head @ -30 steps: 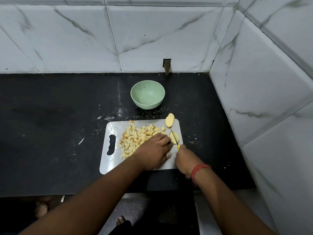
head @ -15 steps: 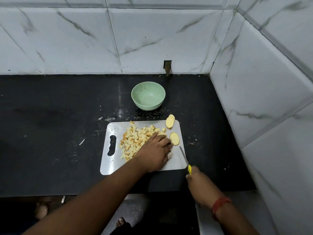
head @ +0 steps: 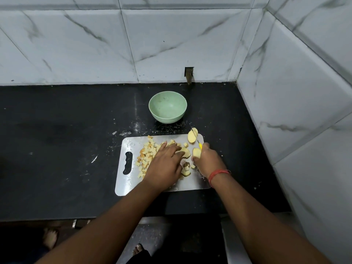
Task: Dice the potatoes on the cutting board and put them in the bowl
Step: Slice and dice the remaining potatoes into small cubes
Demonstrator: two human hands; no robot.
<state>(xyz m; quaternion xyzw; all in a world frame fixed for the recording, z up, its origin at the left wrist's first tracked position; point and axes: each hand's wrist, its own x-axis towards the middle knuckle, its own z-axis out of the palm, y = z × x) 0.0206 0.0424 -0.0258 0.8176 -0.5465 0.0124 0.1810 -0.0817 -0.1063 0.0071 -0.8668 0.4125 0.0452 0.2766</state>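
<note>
— What could go wrong here?

— My left hand (head: 165, 163) lies flat, fingers straight, pressing a slice (head: 185, 151) onto the board (head: 133, 147). My right hand (head: 208, 160) is curled round the knife (head: 196, 137), blade pointing away over the far slices (head: 192, 137). The two hands sit just beside each other — if the blade comes down near my left fingertips (head: 181, 153), I nick them. A careless sweep could also push dice (head: 146, 155) off the board's edge.

— And the bowl?

— The bowl (head: 167, 107) stands beyond the board, nothing in it yet.

— What's changed?

— Half a second ago my right hand was off the board's near corner; now it's back over the slices.
</note>
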